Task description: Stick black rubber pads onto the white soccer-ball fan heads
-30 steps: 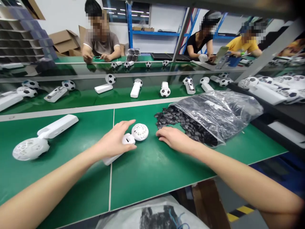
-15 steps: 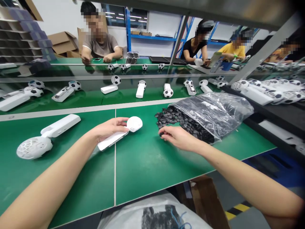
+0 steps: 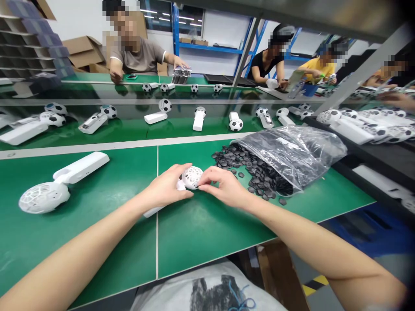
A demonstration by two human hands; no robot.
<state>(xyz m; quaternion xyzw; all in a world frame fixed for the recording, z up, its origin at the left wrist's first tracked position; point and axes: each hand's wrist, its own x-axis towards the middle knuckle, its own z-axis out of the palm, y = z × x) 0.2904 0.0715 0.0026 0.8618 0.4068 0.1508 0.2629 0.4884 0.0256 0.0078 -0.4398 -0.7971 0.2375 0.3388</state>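
Note:
Near the middle of the green table, my left hand [image 3: 167,186] holds a white device [image 3: 192,177] with a round, openwork ball head and a flat handle, partly hidden under the palm. The fingers of my right hand [image 3: 223,186] pinch a small black piece against the right side of the ball head. Black pieces [image 3: 259,172] spill in a heap from a clear plastic bag [image 3: 292,149] to the right. Another white device [image 3: 43,198], with an openwork head, lies at the left.
Behind a pale strip [image 3: 129,145], a conveyor [image 3: 129,127] carries several white devices with football-patterned heads. A black tray [image 3: 366,151] of similar devices stands at the right. Several people sit across the line. A metal post [image 3: 353,73] slants at the right.
My right hand has moved left from the heap to the ball head with a black piece. My left hand has shifted right, turning the device. Conveyor devices have moved right.

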